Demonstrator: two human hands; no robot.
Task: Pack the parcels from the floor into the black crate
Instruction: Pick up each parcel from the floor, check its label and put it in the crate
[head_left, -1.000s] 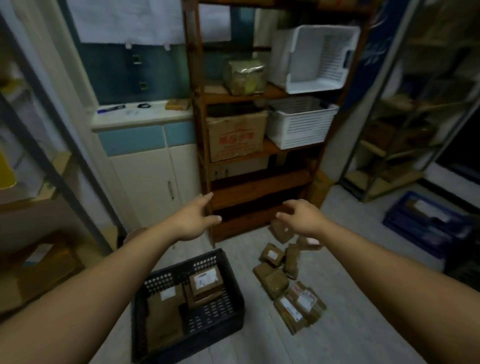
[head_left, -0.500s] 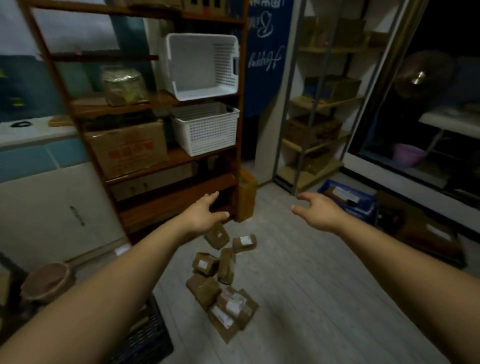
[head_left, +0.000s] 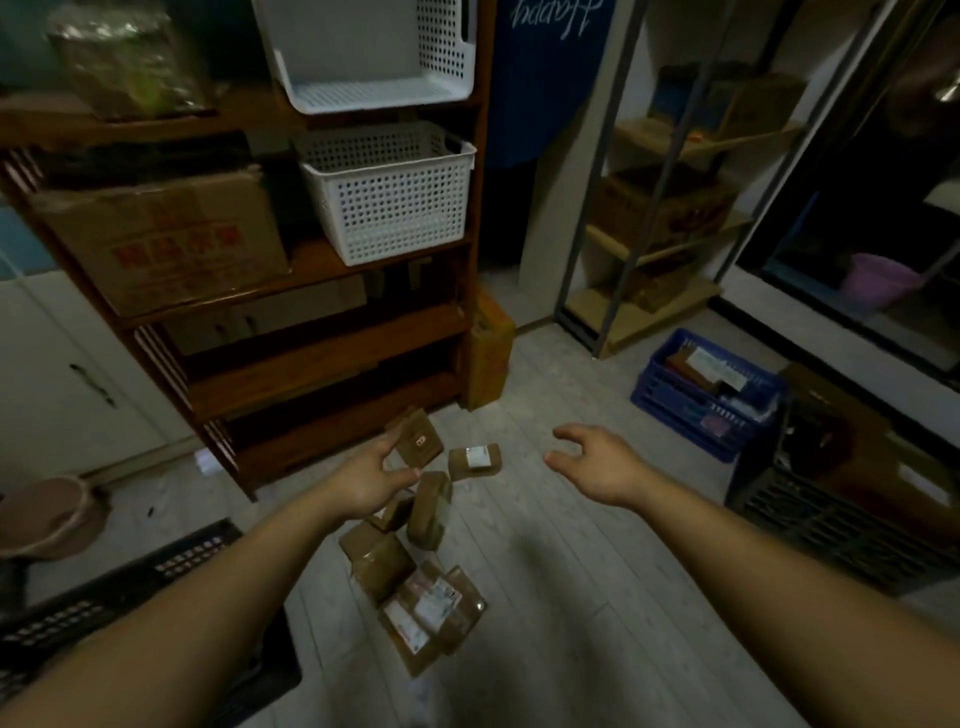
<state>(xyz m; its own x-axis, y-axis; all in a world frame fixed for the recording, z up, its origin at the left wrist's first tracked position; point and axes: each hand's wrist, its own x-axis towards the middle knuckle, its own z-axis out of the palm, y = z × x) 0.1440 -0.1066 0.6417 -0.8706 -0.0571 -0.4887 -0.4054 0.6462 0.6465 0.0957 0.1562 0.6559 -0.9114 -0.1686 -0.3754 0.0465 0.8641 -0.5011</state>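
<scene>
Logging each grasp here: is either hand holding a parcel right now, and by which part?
Nothing is held. The left hand hovers open by the farthest parcel, no grip visible; the right hand is open over bare floor.

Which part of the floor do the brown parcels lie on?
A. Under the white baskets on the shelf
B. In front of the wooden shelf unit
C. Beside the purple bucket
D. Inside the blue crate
B: the brown parcels lie scattered on the bare floor just before the wooden shelf unit, below the left hand.

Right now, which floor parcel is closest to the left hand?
The parcel nearest the wooden shelf, farthest up the pile; the left hand's fingers reach its edge.
</scene>
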